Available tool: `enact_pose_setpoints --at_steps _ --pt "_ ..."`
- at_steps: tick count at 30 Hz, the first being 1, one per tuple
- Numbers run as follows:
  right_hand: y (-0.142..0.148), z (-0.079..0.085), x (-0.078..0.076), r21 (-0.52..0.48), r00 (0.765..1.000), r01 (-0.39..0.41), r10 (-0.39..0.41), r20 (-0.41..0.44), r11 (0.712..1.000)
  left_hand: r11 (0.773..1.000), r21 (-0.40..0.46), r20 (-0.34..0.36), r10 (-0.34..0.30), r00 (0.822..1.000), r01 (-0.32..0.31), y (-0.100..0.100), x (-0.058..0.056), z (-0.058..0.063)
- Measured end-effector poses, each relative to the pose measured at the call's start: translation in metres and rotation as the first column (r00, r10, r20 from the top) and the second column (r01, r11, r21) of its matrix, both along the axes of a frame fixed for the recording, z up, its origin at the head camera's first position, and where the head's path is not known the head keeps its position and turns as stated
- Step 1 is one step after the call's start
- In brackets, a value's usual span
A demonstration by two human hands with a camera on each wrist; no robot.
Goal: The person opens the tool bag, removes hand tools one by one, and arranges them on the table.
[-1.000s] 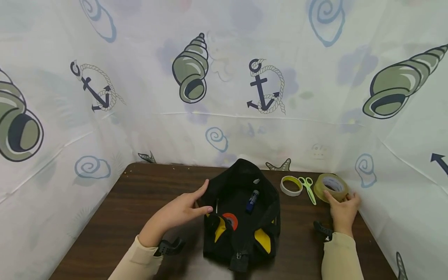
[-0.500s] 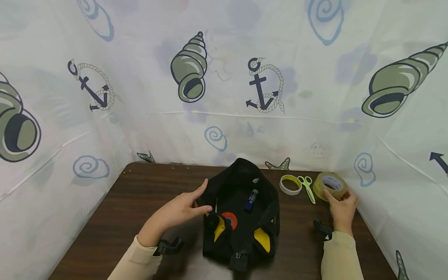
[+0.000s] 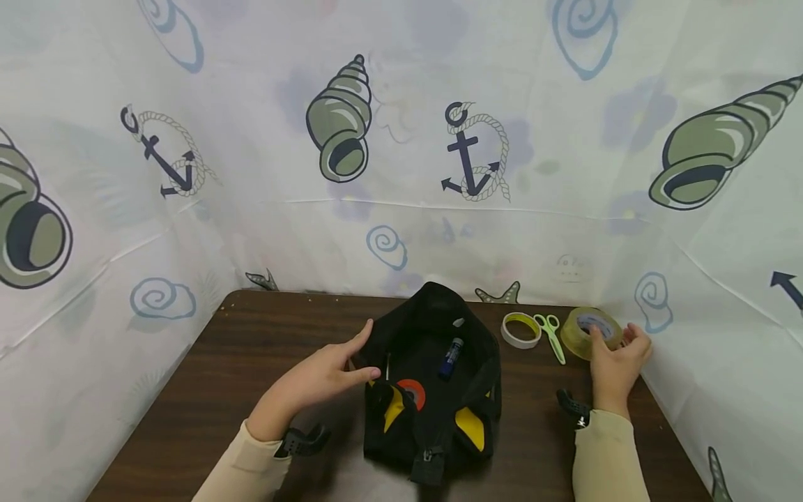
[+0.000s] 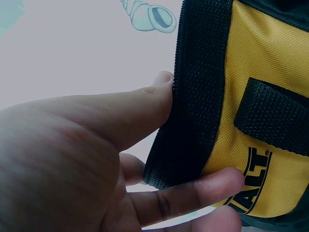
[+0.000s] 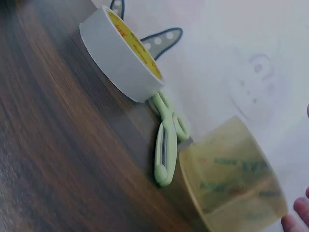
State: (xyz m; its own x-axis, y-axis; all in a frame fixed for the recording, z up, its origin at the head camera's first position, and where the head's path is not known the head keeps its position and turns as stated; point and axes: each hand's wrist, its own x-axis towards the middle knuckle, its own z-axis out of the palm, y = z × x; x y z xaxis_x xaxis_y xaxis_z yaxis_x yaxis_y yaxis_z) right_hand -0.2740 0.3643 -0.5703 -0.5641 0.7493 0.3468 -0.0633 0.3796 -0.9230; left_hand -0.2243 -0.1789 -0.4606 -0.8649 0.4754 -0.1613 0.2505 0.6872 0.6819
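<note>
On the table [image 3: 251, 362], the bag [image 3: 433, 418] gapes, its rim pinched by the left hand [image 3: 320, 380]; best keep that side spread. Dark folds obscure much around the blue tube [image 3: 450, 359] inside. Farther right, the right hand [image 3: 617, 373] grasps the tape [image 3: 574, 341], thumb at its hole; a firm pinch on the wall should serve, kept clear of the scissors [image 3: 553, 341]. That hand is mostly outside its wrist view, so firmness cannot be told.
</note>
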Motion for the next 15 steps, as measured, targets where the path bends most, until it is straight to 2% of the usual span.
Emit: enact_pose_setpoints --at_steps 5,9,15 --pt "-0.010 0.009 -0.002 0.042 0.998 -0.016 0.019 -0.057 0.999 1.000 0.005 -0.005 -0.001 1.000 0.001 -0.001 0.001 0.001" --pt "-0.023 0.021 -0.004 0.051 0.995 -0.063 0.066 -0.073 0.997 1.000 0.006 -0.004 -0.001 1.000 0.001 -0.001 0.001 0.001" --pt "-0.052 0.047 -0.001 0.070 0.973 -0.225 0.227 -0.026 0.972 1.000 0.017 0.005 0.002 1.000 -0.002 -0.001 0.000 0.001"
